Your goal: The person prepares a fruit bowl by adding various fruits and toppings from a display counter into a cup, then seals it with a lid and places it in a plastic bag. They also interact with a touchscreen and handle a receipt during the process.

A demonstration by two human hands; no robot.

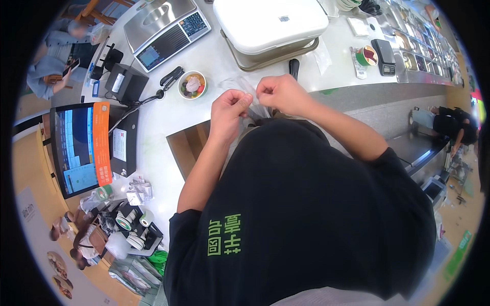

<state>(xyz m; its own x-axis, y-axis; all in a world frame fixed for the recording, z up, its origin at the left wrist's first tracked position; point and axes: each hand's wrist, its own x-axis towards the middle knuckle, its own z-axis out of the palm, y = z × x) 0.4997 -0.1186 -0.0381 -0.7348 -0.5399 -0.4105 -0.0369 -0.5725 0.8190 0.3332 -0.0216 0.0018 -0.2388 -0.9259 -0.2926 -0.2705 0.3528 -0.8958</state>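
Head view: a clear plastic bag point(250, 87) hangs between the person's two hands, its thin film spreading just beyond the knuckles and dropping in creases below the fingertips. The left hand point(230, 113) is closed, thumb pressed over curled fingers, apparently pinching the film at its side; the right hand point(284, 95) is likewise curled in a pinch, seemingly on the bag's other side, though the exact contact is hidden. The bag should handle as very light, limp and slippery, with layers that may cling together and tear if pulled hard; it is best held near the rim, one thin layer between thumb and forefinger of each hand. Just left of the left hand, apart from it, stands a paper dessert bowl point(193, 85) with a pale scoop on top; beyond the right hand is a white-lidded container point(270, 25).
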